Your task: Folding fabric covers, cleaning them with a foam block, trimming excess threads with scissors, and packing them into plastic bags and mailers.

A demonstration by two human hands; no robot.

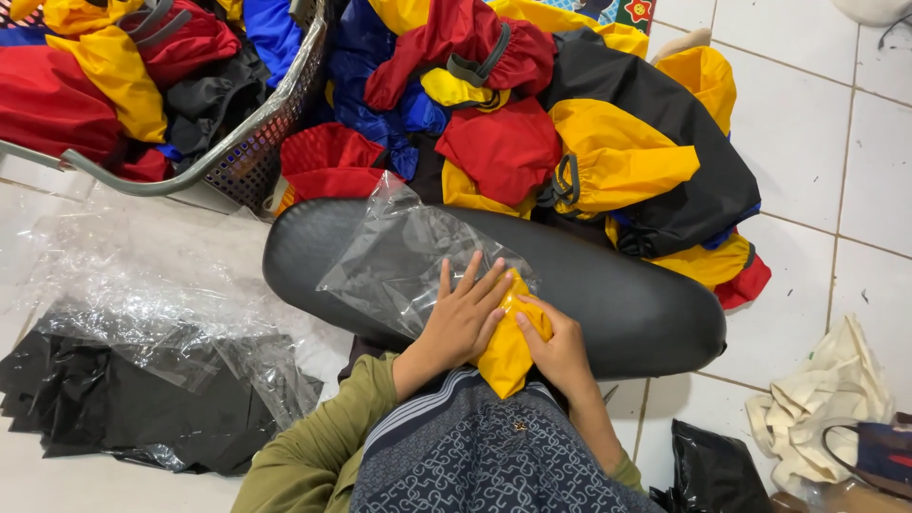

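head view: our left hand (463,318) lies flat and open on the yellow folded cloth (505,350); our right hand (556,350) grips its right edge, clear bag (404,261) mouth just far-left.

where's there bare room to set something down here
Bare white floor tiles lie right of the clothes pile, above the cream cloth bag. The black cushion's right end is free. Crowded: left side, with basket, clear plastic bags and black sheets.
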